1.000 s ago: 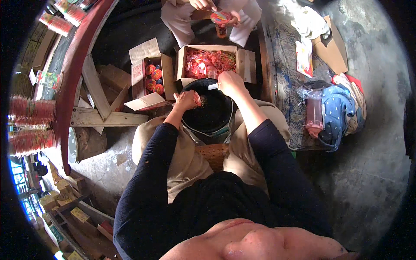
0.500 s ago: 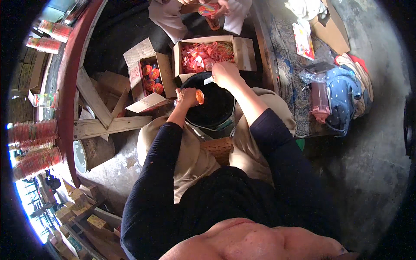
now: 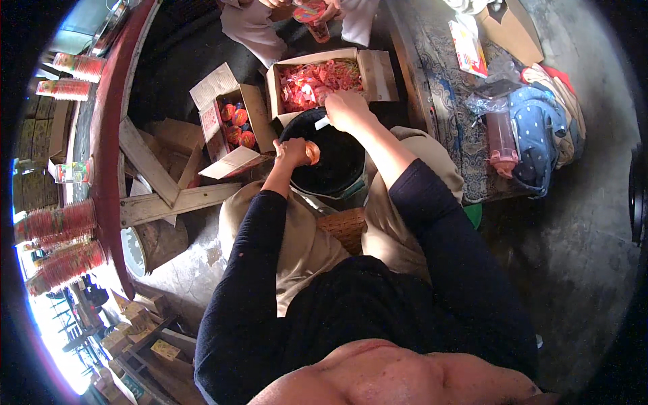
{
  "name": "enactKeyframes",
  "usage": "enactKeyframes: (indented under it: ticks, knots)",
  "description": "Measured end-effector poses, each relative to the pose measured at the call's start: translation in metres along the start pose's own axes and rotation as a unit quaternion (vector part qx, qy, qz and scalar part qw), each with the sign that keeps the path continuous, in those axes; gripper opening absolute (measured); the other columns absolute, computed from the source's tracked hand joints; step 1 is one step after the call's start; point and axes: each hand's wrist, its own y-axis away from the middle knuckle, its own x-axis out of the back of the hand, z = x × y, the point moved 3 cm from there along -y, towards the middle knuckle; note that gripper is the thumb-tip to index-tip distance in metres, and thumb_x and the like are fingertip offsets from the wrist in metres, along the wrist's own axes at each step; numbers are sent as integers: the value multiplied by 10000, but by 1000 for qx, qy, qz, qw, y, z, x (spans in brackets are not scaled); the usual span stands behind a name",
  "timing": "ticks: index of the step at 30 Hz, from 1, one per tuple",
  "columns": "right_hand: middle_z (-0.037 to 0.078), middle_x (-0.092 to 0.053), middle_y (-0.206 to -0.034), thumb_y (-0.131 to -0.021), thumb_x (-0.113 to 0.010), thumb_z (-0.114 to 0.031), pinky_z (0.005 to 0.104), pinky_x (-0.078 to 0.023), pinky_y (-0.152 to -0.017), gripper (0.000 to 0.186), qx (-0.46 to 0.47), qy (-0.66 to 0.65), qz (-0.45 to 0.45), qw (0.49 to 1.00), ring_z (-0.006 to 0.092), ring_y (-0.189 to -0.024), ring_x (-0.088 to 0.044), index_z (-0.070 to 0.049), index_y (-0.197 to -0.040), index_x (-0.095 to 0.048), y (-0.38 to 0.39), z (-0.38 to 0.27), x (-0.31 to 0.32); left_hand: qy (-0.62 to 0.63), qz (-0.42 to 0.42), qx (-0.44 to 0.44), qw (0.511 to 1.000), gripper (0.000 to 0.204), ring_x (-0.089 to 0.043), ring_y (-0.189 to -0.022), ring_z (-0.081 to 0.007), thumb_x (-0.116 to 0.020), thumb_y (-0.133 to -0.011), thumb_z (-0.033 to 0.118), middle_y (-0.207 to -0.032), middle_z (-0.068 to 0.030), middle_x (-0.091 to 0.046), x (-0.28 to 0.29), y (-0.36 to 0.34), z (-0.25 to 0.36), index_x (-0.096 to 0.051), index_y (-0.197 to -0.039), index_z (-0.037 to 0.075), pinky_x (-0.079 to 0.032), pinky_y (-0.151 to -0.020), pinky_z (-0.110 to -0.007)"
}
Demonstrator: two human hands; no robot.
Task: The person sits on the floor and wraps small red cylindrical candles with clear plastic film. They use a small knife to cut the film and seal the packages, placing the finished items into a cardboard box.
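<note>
Over the left rim of a black bucket (image 3: 332,177) between my knees, my left hand (image 3: 290,154) is closed around an orange plastic cup (image 3: 312,153). Most of the cup is hidden by my fingers. At the bucket's far right rim, my right hand (image 3: 348,111) is closed on a small white flat strip (image 3: 322,123), whose end points down toward the bucket's opening. The strip's kind cannot be made out. Just beyond the bucket stands an open carton (image 3: 379,75) of crinkled red wrappers (image 3: 312,82). The bucket's inside is dark.
Left of the bucket, another open carton (image 3: 252,111) holds round red-and-orange packs (image 3: 239,117). Stacked cups (image 3: 57,223) line a red-edged bench (image 3: 108,135). Across from me, a person's hands hold a lidded cup (image 3: 317,27). A pink bottle (image 3: 501,145) and blue dotted cloth bag (image 3: 538,131) lie right.
The whole view has shifted slightly. My right hand has moved a little left with the white strip, and the cup in my left hand has turned somewhat.
</note>
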Motion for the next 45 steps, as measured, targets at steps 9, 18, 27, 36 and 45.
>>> enactKeyframes:
  ticks: [9, 18, 27, 36, 45]
  knots:
    - [169, -661, -1080, -803, -604, -70, 432, -541, -788, 188, -8, -6, -27, 1000, 319, -988, -663, -3, -953, -696, 2, -3, 5, -16, -8, 8, 1000, 492, -672, -997, -282, -818, -603, 359, -1050, -99, -706, 3, 2, 5, -706, -1023, 129, -355, -956, -522]
    - [169, -661, -1068, -808, -611, -79, 429, -541, -793, 191, -8, -10, -39, 999, 313, -982, -663, -1, -963, -691, 4, -6, 6, -15, -21, 7, 1000, 470, -669, -1006, -275, -814, -609, 341, -1058, -96, -704, 2, 2, 5, -712, -1017, 131, -350, -953, -530]
    - [170, -672, -1030, -799, -616, -95, 425, -551, -756, 182, -3, -7, -7, 1000, 305, -951, -672, -5, -931, -702, -4, -2, -6, -5, -11, 6, 1000, 431, -667, -1008, -290, -792, -629, 307, -1054, -107, -703, 9, 7, 7, -715, -1011, 123, -341, -950, -546]
    - [177, -691, -980, -784, -614, -88, 435, -552, -732, 163, 5, -3, -4, 1000, 315, -891, -689, -8, -886, -712, -2, 2, -8, -16, -15, -5, 1000, 430, -625, -1104, -275, -764, -698, 345, -1125, -78, -685, 3, -1, 7, -689, -1075, 151, -344, -946, -563]
    - [208, -687, -867, -767, -650, -111, 452, -536, -753, 141, -9, -31, 10, 999, 356, -864, -680, 6, -829, -697, 1, 16, -4, -115, -89, -48, 988, 429, -520, -1217, -268, -736, -706, 275, -1225, -46, -631, -107, -42, -18, -686, -1125, 203, -297, -1019, -583]
